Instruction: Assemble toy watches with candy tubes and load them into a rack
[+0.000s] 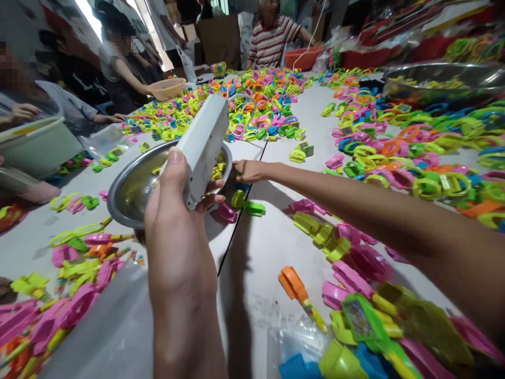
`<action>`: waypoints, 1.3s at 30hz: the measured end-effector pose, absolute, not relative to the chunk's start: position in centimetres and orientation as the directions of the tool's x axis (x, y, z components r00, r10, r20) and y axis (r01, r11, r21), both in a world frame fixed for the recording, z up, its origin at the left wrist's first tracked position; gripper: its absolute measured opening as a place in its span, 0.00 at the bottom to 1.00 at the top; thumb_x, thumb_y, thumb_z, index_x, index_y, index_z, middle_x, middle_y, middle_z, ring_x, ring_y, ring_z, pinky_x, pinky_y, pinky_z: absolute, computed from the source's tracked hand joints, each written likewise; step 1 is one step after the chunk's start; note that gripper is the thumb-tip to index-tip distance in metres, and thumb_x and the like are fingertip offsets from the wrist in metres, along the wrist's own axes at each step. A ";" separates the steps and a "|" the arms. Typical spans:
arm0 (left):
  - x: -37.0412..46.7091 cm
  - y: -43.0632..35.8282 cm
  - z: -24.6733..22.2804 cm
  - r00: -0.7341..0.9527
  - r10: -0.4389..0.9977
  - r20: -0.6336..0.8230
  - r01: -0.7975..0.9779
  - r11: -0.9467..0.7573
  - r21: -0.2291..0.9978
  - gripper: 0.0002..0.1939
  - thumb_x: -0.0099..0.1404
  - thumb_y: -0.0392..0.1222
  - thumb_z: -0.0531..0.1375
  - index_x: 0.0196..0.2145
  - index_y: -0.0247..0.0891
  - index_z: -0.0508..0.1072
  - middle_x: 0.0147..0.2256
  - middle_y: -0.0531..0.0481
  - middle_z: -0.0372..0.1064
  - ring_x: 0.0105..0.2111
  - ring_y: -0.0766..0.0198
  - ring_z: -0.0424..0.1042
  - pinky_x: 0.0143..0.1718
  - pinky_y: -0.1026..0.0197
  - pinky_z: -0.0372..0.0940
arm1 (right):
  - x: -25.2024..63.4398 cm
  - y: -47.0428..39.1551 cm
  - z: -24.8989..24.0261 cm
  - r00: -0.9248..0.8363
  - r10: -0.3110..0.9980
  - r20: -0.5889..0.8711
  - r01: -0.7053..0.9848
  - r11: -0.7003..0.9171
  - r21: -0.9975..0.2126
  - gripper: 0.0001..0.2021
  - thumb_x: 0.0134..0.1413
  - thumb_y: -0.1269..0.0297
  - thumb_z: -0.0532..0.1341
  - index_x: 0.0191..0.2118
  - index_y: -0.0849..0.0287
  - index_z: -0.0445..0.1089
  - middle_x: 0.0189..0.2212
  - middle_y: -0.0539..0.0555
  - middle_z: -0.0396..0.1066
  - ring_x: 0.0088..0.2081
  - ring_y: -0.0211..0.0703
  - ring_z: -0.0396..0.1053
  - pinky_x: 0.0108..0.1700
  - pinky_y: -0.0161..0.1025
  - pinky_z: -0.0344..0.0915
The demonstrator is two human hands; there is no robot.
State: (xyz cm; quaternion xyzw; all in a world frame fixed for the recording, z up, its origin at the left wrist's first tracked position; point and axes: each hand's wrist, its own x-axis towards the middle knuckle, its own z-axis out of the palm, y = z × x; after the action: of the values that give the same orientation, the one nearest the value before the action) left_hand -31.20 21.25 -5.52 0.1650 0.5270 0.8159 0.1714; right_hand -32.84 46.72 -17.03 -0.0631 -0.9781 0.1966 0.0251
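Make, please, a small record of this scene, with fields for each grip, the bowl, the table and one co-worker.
Left grip: closed around a white box
Right grip: beside the bowl's right rim; contact unclear
Metal bowl: partly hidden behind the white box; small yellow pieces inside
Table: white, with many colourful plastic pieces spread and heaped
Co-worker: at the far side, in a striped shirt
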 end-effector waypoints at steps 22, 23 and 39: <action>-32.0 20.7 -6.6 -0.838 0.508 0.199 -0.016 -0.389 0.921 0.13 0.76 0.46 0.59 0.49 0.34 0.76 0.46 0.45 0.74 0.36 0.66 0.74 0.32 0.66 0.69 | -26.0 29.8 -18.2 -0.983 -0.132 0.124 -0.137 0.990 -0.028 0.19 0.72 0.58 0.61 0.60 0.64 0.73 0.66 0.67 0.68 0.67 0.61 0.61 0.65 0.58 0.57; -31.9 20.8 -6.7 -0.836 0.514 0.191 -0.018 -0.374 0.927 0.14 0.77 0.46 0.59 0.50 0.34 0.76 0.46 0.45 0.74 0.34 0.66 0.74 0.32 0.65 0.68 | -25.7 30.0 -18.3 -0.988 -0.112 0.106 -0.114 0.993 -0.017 0.15 0.72 0.60 0.61 0.55 0.63 0.76 0.62 0.65 0.72 0.64 0.59 0.64 0.64 0.57 0.59; -33.1 21.7 -9.5 -0.718 0.641 0.271 0.285 -0.085 0.955 0.13 0.70 0.51 0.61 0.47 0.43 0.74 0.44 0.46 0.77 0.40 0.59 0.73 0.47 0.55 0.69 | -21.5 31.7 -16.5 -0.955 0.291 0.065 0.298 0.933 0.203 0.16 0.71 0.56 0.64 0.55 0.60 0.72 0.55 0.59 0.73 0.55 0.54 0.72 0.56 0.56 0.71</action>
State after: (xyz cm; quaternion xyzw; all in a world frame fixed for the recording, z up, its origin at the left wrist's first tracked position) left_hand -33.09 21.66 -9.55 0.3492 0.6623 0.6485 0.1373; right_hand -21.48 31.68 -16.48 -0.1498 -0.9829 -0.1061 0.0168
